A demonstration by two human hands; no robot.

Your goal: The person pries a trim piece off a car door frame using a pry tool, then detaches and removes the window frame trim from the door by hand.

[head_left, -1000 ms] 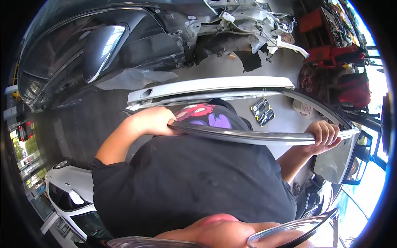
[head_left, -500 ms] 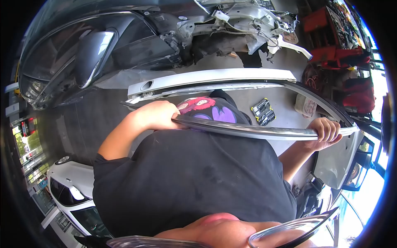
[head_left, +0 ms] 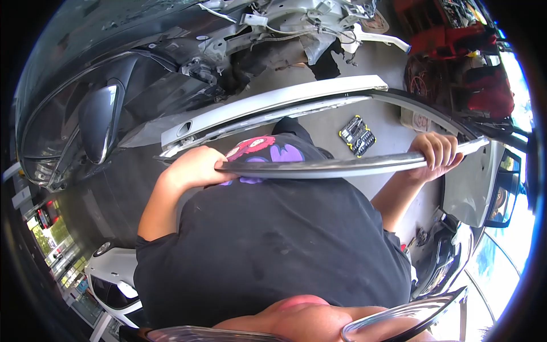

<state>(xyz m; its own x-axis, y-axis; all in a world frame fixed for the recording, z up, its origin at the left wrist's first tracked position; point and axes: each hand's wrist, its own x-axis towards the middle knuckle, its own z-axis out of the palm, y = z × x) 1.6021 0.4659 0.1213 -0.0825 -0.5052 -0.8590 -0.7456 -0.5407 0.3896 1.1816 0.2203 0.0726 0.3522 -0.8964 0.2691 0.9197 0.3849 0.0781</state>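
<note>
A white car door (head_left: 279,104) with an opening in its outer panel is in front of my body. Its curved window frame (head_left: 319,169) runs across my chest, dark along the top edge with a silver strip below. My left hand (head_left: 194,166) is closed round the left end of this frame. Near the frame's pointed right corner, my right hand (head_left: 436,153) has its fingers wrapped over it. Through the window opening, part of my printed clothing (head_left: 268,151) and a dark shoe show. The lower part of the door is hidden.
A dark car (head_left: 85,114) with its front stripped to bare metal (head_left: 285,28) stands ahead. An open tool case (head_left: 358,135) lies on the floor beyond the frame. Red equipment (head_left: 484,91) is at the right, a grey panel (head_left: 470,188) nearer. Behind at left is a white car (head_left: 114,279).
My view has turned, so the dark car, tool case and red equipment appear shifted. The door, with both hands still on its frame, sits slightly further left and higher in view.
</note>
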